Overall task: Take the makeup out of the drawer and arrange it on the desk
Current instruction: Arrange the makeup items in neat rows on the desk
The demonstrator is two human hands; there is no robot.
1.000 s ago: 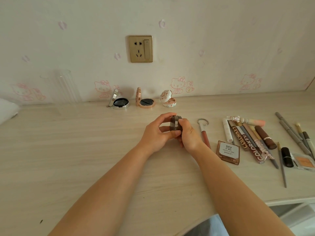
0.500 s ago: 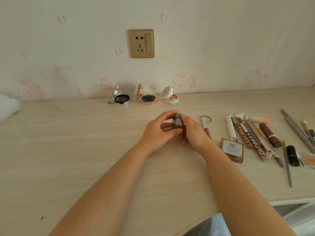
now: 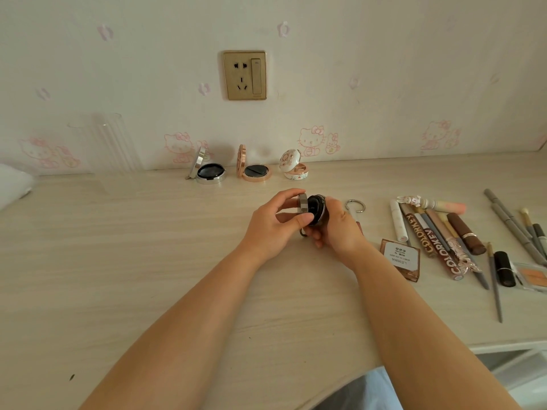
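Note:
A small round dark compact (image 3: 314,209) is held just above the middle of the wooden desk (image 3: 148,261), its lid partly swung apart from its black base. My left hand (image 3: 273,226) pinches the lid side between thumb and fingers. My right hand (image 3: 337,229) curls round the base from the right. Three open compacts stand in a row by the wall: a silver one (image 3: 208,171), a rose-gold one (image 3: 254,170) and a white patterned one (image 3: 294,168).
Several lip tubes, pencils and brushes (image 3: 438,232) lie in a row at the right, with a brown palette box (image 3: 401,258) and a ringed lip gloss (image 3: 355,207). A clear ribbed cup (image 3: 111,143) stands back left. A drawer edge (image 3: 509,365) shows bottom right.
The compact, held closed between both hands before, now has its lid separated from the black base. The hands stayed in about the same spot.

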